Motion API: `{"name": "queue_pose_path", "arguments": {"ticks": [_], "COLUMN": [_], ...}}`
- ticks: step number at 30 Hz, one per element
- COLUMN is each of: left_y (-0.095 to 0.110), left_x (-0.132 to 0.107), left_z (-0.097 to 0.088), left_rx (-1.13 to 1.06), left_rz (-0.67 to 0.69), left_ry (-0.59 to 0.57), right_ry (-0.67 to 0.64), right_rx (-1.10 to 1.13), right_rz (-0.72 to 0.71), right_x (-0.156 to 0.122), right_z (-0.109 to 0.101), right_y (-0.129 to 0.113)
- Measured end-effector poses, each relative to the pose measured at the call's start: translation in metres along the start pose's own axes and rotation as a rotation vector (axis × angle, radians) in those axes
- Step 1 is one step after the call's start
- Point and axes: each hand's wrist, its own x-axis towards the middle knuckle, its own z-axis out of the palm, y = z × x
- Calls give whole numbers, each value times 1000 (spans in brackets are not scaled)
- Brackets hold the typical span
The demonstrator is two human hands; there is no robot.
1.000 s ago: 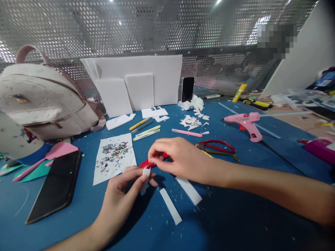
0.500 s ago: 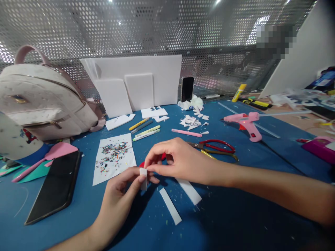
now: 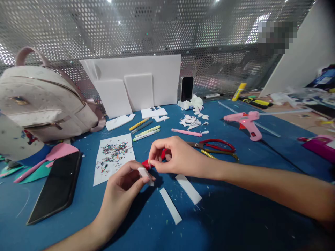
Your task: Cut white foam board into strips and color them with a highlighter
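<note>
My left hand (image 3: 121, 190) is closed on a small white foam strip (image 3: 145, 176), holding it tilted between thumb and fingers above the blue table. My right hand (image 3: 180, 155) is pinched just beyond it, thumb against fingertips, apart from the strip; whatever is in the pinch is too small to make out. Behind the right hand lies a red object (image 3: 146, 165), largely hidden by the fingers. Below the hands, a narrow white strip (image 3: 170, 205) and a wider white strip (image 3: 188, 189) lie flat on the table.
Scissors (image 3: 218, 146) with red handles lie past my right wrist, and a pink glue gun (image 3: 246, 122) farther right. A paper with glitter bits (image 3: 101, 177), several pens and a phone (image 3: 54, 188) are left. White boards (image 3: 166, 76) and a backpack (image 3: 42, 101) stand behind.
My right hand has drawn back slightly to the right, away from the strip. The strip in my left hand has tipped from near upright to a slant.
</note>
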Motion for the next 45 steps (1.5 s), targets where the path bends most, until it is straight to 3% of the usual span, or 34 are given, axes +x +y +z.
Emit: {"name": "queue_pose_path", "arguments": {"ticks": [8,15,25,28,31,34,37,41,45], "left_y": [3,1,4,5,6,6,7,5,1], "left_x": [2,0,-1,-3,-5,-4,-3,-3,-3], "left_z": [2,1,2,2,2,3,3,3,3], "left_rx": [-72,-76,-69,-68,-55,-43,-32,-22,-38], "left_rz": [-20,-26,46,73,91,107,109,100,84], "left_ry": [17,29,-1,-25,-33,-43,-52,-42,4], "right_ry": [-8,-87,-22,33,162,367,427,365,382], "right_rx": [52,163,73,-54,-250,-522,-757,-917,-968], "right_rz": [-34,44,57,40,28,79,194,298,307], "right_x": [-3,-3,-3,10,26,34,33,29,29], "right_z": [5,5,16,-6,-49,-97,-129,-146,-151], "right_y": [0,4,13,18,28,52,84,113,102]}}
